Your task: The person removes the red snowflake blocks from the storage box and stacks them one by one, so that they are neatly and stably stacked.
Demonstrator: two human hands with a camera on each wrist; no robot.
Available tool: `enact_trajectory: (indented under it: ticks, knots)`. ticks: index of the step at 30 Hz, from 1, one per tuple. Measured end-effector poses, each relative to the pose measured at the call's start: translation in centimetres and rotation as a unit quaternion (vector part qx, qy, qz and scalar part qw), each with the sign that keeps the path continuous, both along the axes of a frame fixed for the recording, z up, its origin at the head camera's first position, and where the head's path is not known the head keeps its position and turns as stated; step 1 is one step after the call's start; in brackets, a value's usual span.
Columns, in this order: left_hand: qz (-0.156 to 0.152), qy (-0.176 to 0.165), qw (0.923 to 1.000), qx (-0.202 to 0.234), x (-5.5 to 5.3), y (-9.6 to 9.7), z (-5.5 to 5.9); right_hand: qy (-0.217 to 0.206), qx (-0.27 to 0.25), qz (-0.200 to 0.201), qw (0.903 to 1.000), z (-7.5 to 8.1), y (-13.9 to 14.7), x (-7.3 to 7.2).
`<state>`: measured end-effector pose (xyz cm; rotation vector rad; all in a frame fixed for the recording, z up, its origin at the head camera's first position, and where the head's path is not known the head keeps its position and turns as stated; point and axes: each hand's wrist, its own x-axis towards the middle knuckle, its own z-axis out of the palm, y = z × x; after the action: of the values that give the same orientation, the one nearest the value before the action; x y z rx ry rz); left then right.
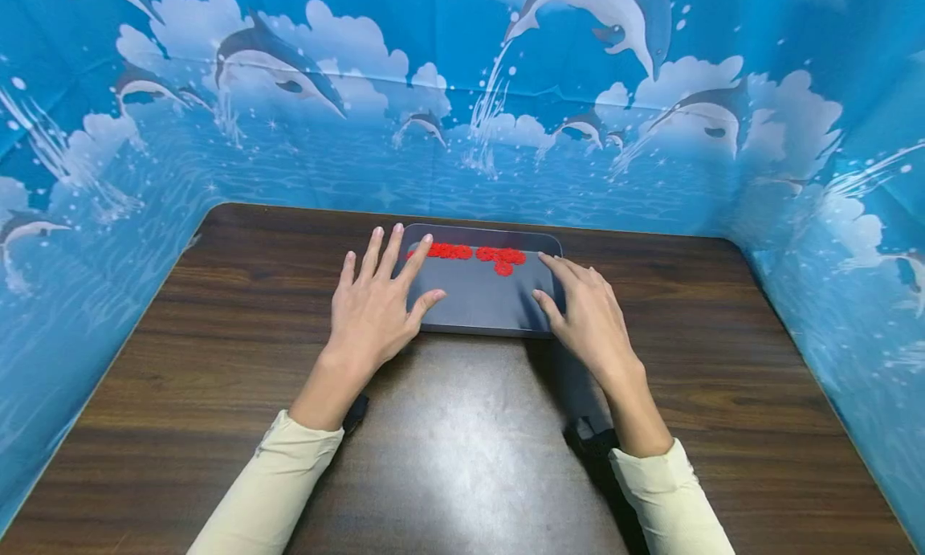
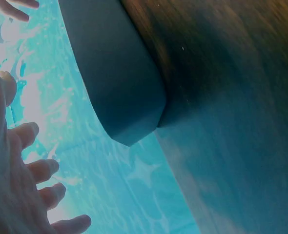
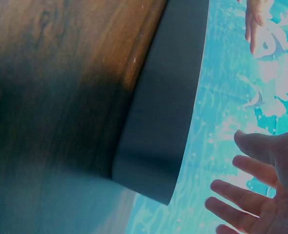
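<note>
A dark grey rectangular tray (image 1: 477, 302) lies on the table, and several small red discs (image 1: 503, 255) sit in it, grouped in clusters along its far side. My left hand (image 1: 374, 302) is spread, palm down, over the tray's left end, its fingers overlapping the leftmost red pieces in the head view. Over the right end is my right hand (image 1: 591, 310), thumb and fingers apart and reaching toward the rim. Neither hand holds anything. Both wrist views show the tray's outer wall (image 2: 119, 68) from low down, with loosely extended fingers (image 3: 236, 195) beside it; the red pieces are hidden there.
The brown wood-grain table (image 1: 462, 442) extends around the tray on all sides. A blue curtain (image 1: 462, 153) printed with dolphins and clouds hangs along the table's far and side edges, close behind the tray.
</note>
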<state>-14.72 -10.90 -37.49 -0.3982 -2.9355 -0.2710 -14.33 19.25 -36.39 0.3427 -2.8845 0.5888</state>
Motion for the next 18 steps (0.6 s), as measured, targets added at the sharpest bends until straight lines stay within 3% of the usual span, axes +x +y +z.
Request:
enact_trajectory:
  ticks: [6,11,15,18]
  knots:
    - [0.002,0.001,1.0000,0.008,-0.2,-0.3,0.1,0.001,-0.007,-0.003,1.0000,0.2,0.2,-0.1]
    - [0.002,-0.018,0.9995,0.025,-0.4,-0.4,0.3,-0.024,-0.034,-0.007,0.9991,0.4,0.1,-0.6]
    - [-0.003,-0.070,0.9939,0.085,-0.8,-0.6,0.5,-0.056,-0.042,-0.016,0.9974,1.0,0.0,-1.5]
    - [0.005,-0.127,0.9801,0.153,-1.5,-1.1,0.6,-0.090,-0.037,-0.015,0.9952,1.7,0.0,-2.7]
